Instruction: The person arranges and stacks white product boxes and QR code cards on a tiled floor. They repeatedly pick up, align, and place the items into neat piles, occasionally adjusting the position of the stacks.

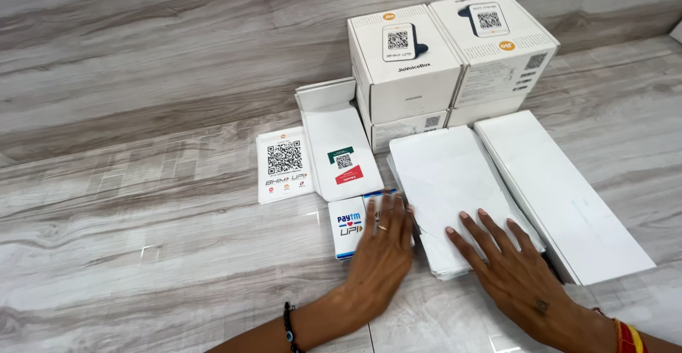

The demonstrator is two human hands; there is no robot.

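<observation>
Paper stack (455,182): white sheets, edges slightly fanned at the near end, lying flat on the grey wood-grain floor (142,239). It's the landmark for everything below.

Right hand (508,264): palm down, fingers spread and flat on the stack's near end. Open, pressing, gripping nothing. Red and yellow thread band at the wrist.

Left hand (383,253): just left of the stack, palm down, fingers straight and close together, lying over a small blue-and-white card (348,229). Open, flat contact only, no grasp. Ring on one finger, black bead bracelet at the wrist.

Right of the stack, touching it: long flat white box (568,197), matte, sharp edges.

Behind the stack: white cube boxes (447,62), piled side by side against the wall, glossy print on top.

Left of the stack, past the card: white folder (341,147), flap open, green and red labels. Further left: square code card (284,165), flat on the floor.
</observation>
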